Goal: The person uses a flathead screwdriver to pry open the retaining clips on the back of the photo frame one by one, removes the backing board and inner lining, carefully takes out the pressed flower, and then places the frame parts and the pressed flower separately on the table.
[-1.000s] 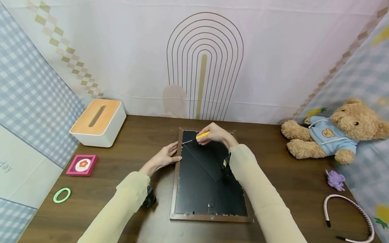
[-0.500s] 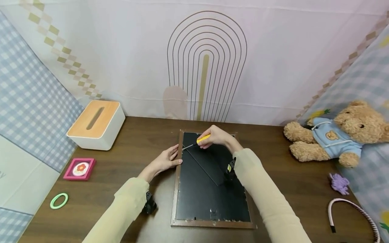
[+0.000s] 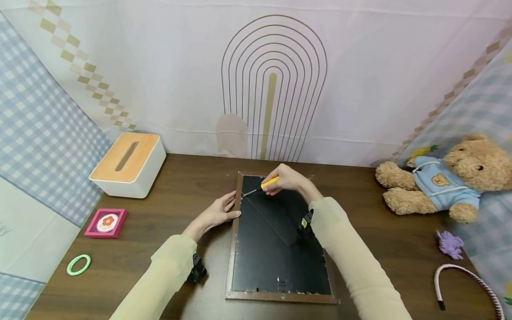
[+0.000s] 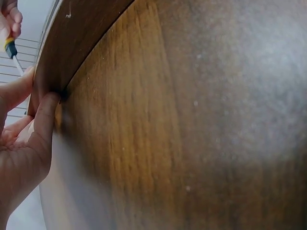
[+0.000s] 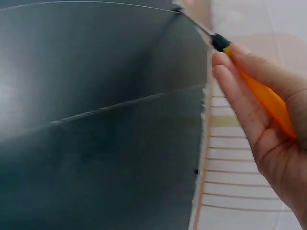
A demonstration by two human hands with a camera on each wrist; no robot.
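A picture frame (image 3: 280, 297) lies on the wooden table with its black backing board (image 3: 276, 266) facing up. My right hand (image 3: 283, 179) grips the yellow handle of a small screwdriver (image 5: 268, 103). Its thin metal shaft slants down to the left, the tip close to the frame's inner left edge near the top corner of the slanted stand leg (image 3: 276, 222). At the frame's left side my left hand (image 3: 218, 211) rests against the wood with thumb and fingers extended. In the left wrist view, its fingertips (image 4: 48, 100) press on the frame's outer side.
A white tissue box (image 3: 128, 164) with a wooden lid stands at the back left. Below it are a pink square case (image 3: 91, 229) and a green ring (image 3: 70, 268). On the right sit a teddy bear (image 3: 434, 182), a purple toy (image 3: 450, 244) and a headband (image 3: 468, 270).
The screwdriver tip has shifted slightly along the frame's left edge, toward me. My left hand stays at the frame's side. The head view has moved a little.
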